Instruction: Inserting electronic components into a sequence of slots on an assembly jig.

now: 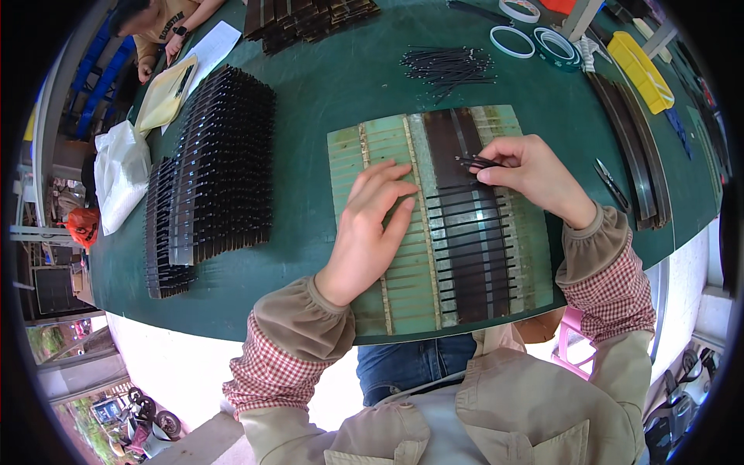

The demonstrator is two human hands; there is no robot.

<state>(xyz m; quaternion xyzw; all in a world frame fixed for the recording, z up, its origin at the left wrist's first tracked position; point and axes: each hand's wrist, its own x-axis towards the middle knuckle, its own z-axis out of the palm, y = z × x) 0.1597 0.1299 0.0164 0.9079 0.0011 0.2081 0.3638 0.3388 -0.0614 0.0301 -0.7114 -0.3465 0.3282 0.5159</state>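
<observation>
A green grooved board (399, 271) lies in front of me near the table's front edge. A dark brown strip (446, 143) runs lengthwise along it, with several thin black pins (469, 244) laid crosswise over its nearer part. My left hand (366, 232) rests on the board's left half, fingers spread and holding nothing. Over the strip's farther part, my right hand (535, 172) pinches a small bunch of thin black pins (474, 161) between thumb and fingers. Beyond the board is a loose pile of similar black pins (447, 68).
Left of the board stands a tall stack of pinned dark strips (225, 155). Snips (612, 184) and long dark strips (632, 151) lie at right, near a yellow bin (639, 71). Tape rolls (511, 42) sit at the back. A co-worker's hand (173, 48) is far left, beyond a white bag (122, 174).
</observation>
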